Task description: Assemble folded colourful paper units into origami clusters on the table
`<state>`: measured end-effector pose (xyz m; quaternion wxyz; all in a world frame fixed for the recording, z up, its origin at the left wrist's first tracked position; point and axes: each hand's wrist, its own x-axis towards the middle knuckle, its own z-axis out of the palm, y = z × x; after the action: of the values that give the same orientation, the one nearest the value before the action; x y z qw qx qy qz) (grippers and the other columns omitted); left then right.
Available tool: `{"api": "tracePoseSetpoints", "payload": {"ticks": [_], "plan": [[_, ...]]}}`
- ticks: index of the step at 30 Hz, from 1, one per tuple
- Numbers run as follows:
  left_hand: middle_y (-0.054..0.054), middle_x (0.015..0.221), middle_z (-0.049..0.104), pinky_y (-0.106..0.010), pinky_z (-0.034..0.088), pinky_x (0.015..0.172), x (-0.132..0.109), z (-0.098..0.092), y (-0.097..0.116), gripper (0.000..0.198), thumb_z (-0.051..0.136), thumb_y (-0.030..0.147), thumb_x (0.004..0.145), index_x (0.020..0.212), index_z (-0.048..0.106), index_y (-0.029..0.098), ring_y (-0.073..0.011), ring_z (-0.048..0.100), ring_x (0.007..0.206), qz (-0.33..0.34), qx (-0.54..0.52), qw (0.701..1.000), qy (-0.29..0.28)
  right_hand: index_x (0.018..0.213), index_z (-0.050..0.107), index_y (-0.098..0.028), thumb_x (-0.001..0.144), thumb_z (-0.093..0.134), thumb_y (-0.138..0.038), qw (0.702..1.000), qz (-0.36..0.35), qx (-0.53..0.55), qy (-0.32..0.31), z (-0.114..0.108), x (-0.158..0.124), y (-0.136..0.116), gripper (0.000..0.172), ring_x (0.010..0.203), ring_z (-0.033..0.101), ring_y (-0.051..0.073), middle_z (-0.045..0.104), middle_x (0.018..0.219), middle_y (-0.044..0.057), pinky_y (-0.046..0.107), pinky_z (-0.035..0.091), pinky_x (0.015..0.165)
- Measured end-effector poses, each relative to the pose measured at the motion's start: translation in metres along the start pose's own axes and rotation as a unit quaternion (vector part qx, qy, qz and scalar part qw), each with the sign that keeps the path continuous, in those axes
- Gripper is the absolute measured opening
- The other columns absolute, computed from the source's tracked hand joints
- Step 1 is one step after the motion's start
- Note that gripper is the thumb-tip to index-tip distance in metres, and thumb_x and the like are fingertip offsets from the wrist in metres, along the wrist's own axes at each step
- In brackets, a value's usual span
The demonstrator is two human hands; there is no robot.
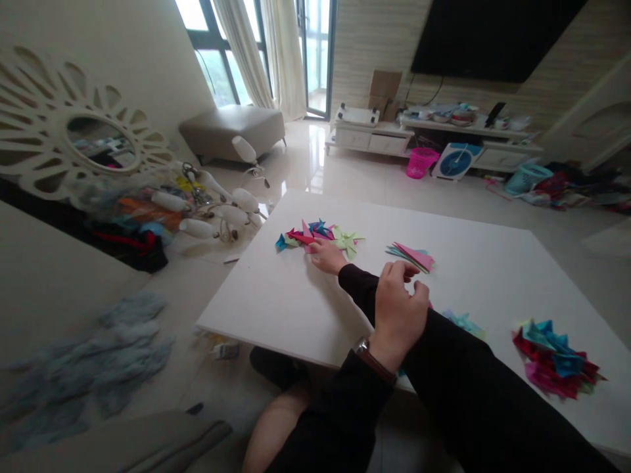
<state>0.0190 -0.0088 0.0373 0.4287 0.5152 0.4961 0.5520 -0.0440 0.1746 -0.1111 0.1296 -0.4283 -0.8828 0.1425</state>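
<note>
My right hand (326,255) reaches far across the white table (276,295), its black sleeve passing under my other arm. Its fingers are curled on a pink folded paper piece at the near edge of a pile of colourful folded paper shapes (315,235). My left hand (397,309), with a brown-strapped watch on the wrist, hovers above the table. Its fingers are bent in towards the thumb, and I cannot see whether anything is in them. Just beyond it lies a small stack of flat pink and teal paper triangles (411,256).
A heap of red, blue and pink folded shapes (555,358) lies at the table's right. A teal paper piece (463,322) peeks out beside my right sleeve. On the floor left are a chandelier (217,210), a round mirror (93,141) and clutter. My knee (276,420) is under the table's near edge.
</note>
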Motion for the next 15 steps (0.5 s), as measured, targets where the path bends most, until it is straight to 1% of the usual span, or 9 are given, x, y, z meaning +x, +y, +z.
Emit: {"api": "tracePoseSetpoints", "payload": {"ticks": [2,5,8,11,13,15], "plan": [[-0.006,0.097,0.062,-0.032,0.050,0.085,0.001,-0.004,0.000,0.014,0.056,0.008,0.081,0.089,0.058,0.020,-0.0187,0.060,0.093,0.005,-0.003,1.000,0.006,0.129,0.063,-0.021,0.091,0.058,-0.027,0.999,0.021,-0.015,-0.027,0.008,0.010,-0.013,0.039,0.133,0.046,0.031,0.051,0.146,0.014,0.047,0.041,0.108],[-0.005,0.096,0.062,-0.032,0.050,0.083,0.004,-0.010,0.000,0.015,0.056,0.008,0.080,0.088,0.059,0.020,-0.0184,0.060,0.091,0.012,-0.003,1.000,0.019,0.129,0.063,-0.019,0.091,0.058,-0.028,0.998,0.043,-0.018,-0.035,0.016,0.017,-0.020,0.040,0.139,0.040,0.036,0.046,0.151,0.018,0.055,0.039,0.109],[-0.004,0.094,0.062,-0.032,0.050,0.084,0.005,-0.018,0.003,0.016,0.055,0.006,0.080,0.086,0.059,0.020,-0.0180,0.060,0.090,0.013,-0.006,0.999,0.031,0.132,0.061,-0.017,0.092,0.056,-0.027,0.998,0.057,-0.017,-0.030,0.019,0.017,-0.022,0.042,0.135,0.044,0.037,0.047,0.150,0.020,0.057,0.040,0.109],[-0.004,0.094,0.062,-0.032,0.050,0.085,0.006,-0.024,0.007,0.016,0.054,0.005,0.079,0.084,0.059,0.020,-0.0175,0.060,0.089,0.009,-0.012,0.999,0.038,0.135,0.059,-0.015,0.091,0.055,-0.024,0.998,0.056,-0.013,-0.020,0.015,0.015,-0.024,0.045,0.133,0.047,0.036,0.050,0.148,0.021,0.056,0.040,0.109],[-0.004,0.093,0.063,-0.032,0.049,0.087,0.007,-0.029,0.010,0.017,0.054,0.004,0.079,0.084,0.059,0.020,-0.0174,0.060,0.090,0.005,-0.013,0.999,0.043,0.138,0.056,-0.014,0.091,0.056,-0.023,0.999,0.048,-0.011,-0.009,0.008,0.012,-0.028,0.048,0.133,0.048,0.034,0.052,0.147,0.020,0.053,0.039,0.111],[-0.004,0.095,0.063,-0.033,0.048,0.091,0.008,-0.033,0.011,0.018,0.055,0.004,0.079,0.086,0.059,0.020,-0.0183,0.060,0.095,0.001,-0.006,0.998,0.067,0.139,0.057,-0.013,0.094,0.053,-0.023,1.000,0.025,0.008,0.014,-0.002,0.006,-0.032,0.046,0.133,0.049,0.030,0.056,0.145,0.019,0.047,0.039,0.113]]}}
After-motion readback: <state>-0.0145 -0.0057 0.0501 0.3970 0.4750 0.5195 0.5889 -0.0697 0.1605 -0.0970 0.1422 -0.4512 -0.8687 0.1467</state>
